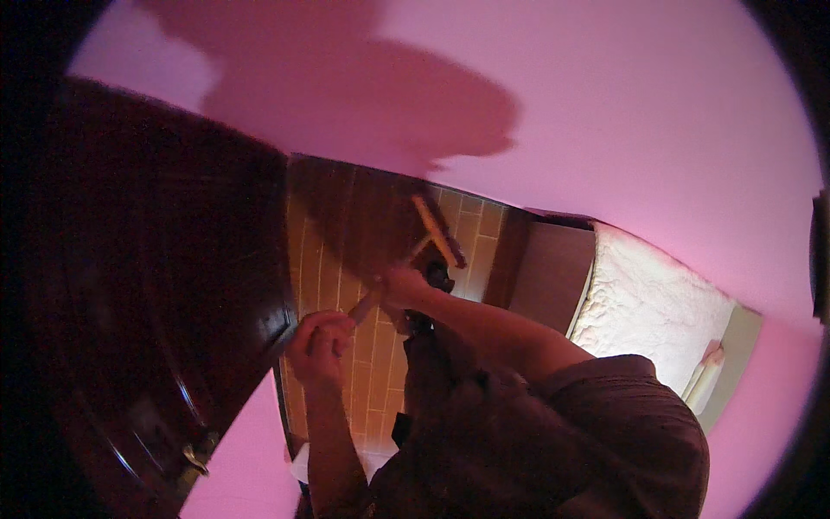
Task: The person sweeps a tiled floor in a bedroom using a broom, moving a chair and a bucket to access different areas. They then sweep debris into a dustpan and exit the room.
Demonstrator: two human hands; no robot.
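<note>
In the head view, nearest the camera, we see the dark clothing [624,406] over the person's shoulder and trunk, filling the lower middle and right. From it the bare forearms reach out over the brown plank-patterned floor [373,368]. We find the right hand [402,287] farther forward, its fingers closed around the handle of a long-handled tool [439,230]. The left hand [320,339] sits nearer the body and to the left, fingers curled about the same handle toward its rear end; we see a short length of handle between the two. The tool's narrow orange-brown crosspiece lies ahead of both hands, beyond the right one and slightly to its right, set slantwise over the floor near the pink wall [622,95]. We cannot tell whether it touches the floor. A dark shape just beside the right hand is too dim for us to name.

Across the wall above, we notice a large dark shadow [372,95]. To the left stands a dark, glossy door [164,277] with a golden handle [201,454], near the left hand. To the right, well apart from the hands, is a bed with a white, rumpled cover [648,290].
</note>
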